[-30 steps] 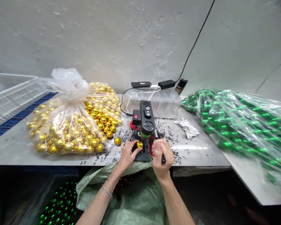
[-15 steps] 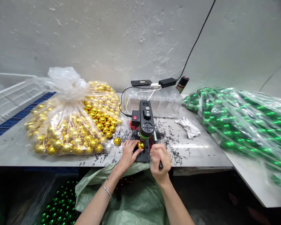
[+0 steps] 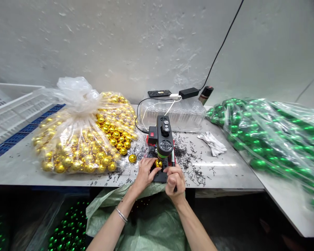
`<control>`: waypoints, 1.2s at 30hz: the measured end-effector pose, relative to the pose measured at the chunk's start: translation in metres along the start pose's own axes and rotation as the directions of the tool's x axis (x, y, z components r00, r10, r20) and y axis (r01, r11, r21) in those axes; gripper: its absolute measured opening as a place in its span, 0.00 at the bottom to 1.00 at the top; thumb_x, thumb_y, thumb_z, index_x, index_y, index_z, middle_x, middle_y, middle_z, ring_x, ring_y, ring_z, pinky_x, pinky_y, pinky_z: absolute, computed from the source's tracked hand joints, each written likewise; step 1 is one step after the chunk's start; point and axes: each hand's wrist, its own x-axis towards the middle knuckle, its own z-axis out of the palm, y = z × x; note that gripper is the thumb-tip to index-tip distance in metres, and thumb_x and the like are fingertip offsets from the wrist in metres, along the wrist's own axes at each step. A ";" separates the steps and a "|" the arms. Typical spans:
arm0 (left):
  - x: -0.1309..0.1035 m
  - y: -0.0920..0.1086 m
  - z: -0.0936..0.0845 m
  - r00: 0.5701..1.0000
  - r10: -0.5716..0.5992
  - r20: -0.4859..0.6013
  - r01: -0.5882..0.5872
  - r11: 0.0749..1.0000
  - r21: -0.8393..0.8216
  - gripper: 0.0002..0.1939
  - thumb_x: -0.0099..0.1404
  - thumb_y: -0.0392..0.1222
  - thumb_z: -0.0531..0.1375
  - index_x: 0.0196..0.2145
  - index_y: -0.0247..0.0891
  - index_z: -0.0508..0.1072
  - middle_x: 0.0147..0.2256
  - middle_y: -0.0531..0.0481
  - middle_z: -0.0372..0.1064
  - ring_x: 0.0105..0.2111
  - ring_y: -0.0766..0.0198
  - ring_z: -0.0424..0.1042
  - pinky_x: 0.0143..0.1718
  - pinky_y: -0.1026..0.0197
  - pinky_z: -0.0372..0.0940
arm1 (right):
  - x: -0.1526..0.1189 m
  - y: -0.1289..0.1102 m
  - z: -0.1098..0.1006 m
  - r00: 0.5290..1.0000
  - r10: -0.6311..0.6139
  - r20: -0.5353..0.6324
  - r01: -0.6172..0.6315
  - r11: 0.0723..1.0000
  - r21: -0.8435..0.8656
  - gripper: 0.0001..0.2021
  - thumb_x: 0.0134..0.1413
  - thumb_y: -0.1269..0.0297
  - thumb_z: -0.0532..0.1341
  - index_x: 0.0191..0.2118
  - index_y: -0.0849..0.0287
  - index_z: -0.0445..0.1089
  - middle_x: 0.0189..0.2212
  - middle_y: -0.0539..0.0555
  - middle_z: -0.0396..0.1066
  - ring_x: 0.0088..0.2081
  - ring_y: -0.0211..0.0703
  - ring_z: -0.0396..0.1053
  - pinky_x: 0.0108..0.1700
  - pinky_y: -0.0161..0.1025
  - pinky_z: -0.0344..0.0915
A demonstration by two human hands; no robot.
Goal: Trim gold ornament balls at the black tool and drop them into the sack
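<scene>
Under the head of a small black bench press machine (image 3: pixel 164 137) sits a shiny gold ball (image 3: pixel 158 163). My left hand (image 3: pixel 146 170) pinches that ball between thumb and fingers. My right hand (image 3: pixel 176 181) is closed around the machine's lever (image 3: pixel 173 158), whose black grip is mostly hidden in the fist. Another gold ball (image 3: pixel 132 158) lies loose on the table, left of my left hand. The machine's black base (image 3: pixel 159 177) shows between my hands.
A clear bag of gold balls (image 3: pixel 75 150) stands left, a bag of green balls (image 3: pixel 274 139) right. Behind are a clear plastic box (image 3: pixel 185 116) and adapter (image 3: pixel 188 92). Black scraps (image 3: pixel 193 164) and white gloves (image 3: pixel 213 143) lie right. A green sack (image 3: pixel 151 223) hangs below the edge.
My right hand has moved slightly left and inward with the lever. My left hand still holds the gold ball under the machine. The whole view has shifted a little.
</scene>
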 end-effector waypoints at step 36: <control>0.018 -0.003 -0.070 0.825 -0.498 0.268 0.501 0.423 -0.756 0.26 0.59 0.50 0.66 0.53 0.36 0.73 0.42 0.44 0.76 0.39 0.59 0.76 0.45 0.56 0.70 | 0.054 -0.035 -0.015 0.976 0.220 -0.004 -0.219 0.974 0.052 0.15 0.63 0.75 0.52 0.25 0.57 0.58 0.26 0.49 0.62 0.28 0.35 0.62 0.30 0.36 0.58</control>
